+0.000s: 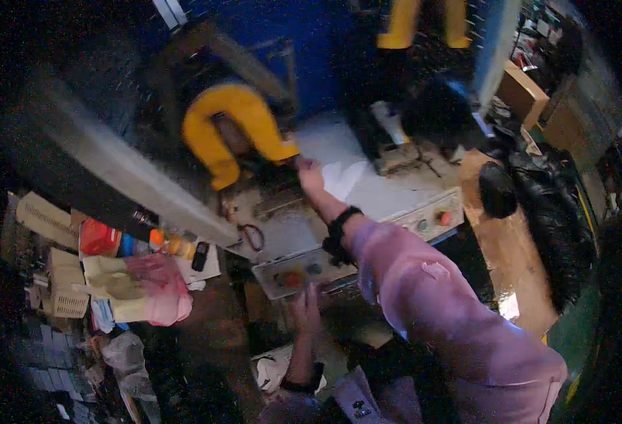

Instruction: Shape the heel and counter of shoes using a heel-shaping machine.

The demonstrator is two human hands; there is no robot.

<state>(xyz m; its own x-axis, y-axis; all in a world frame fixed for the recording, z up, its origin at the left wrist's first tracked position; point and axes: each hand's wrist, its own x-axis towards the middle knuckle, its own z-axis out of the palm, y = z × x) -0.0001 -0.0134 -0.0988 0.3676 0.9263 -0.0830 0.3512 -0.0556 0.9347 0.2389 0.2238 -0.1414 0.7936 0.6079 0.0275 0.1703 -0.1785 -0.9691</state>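
Note:
My right arm, in a mauve sleeve, stretches across the machine's control panel (357, 249). My right hand (311, 180) is at the end of a yellow curved guard (236, 99), over a grey work surface (335, 141). Its fingers look closed, but whatever they hold is hidden by blur and shadow. Lower down, my left hand (306, 307) is just in front of the panel's near edge, close to a red button (292, 280). Its fingers look stretched out, with nothing visible in them, though the hand is blurred.
A second red button (443, 218) sits at the panel's right end. Scissors with dark handles (252, 237) lie beside a grey upright post (141, 169). Pink gloves (166, 290) and an orange-capped bottle (173, 242) are at left. Cardboard (505, 247) and black plastic (548, 219) are at right.

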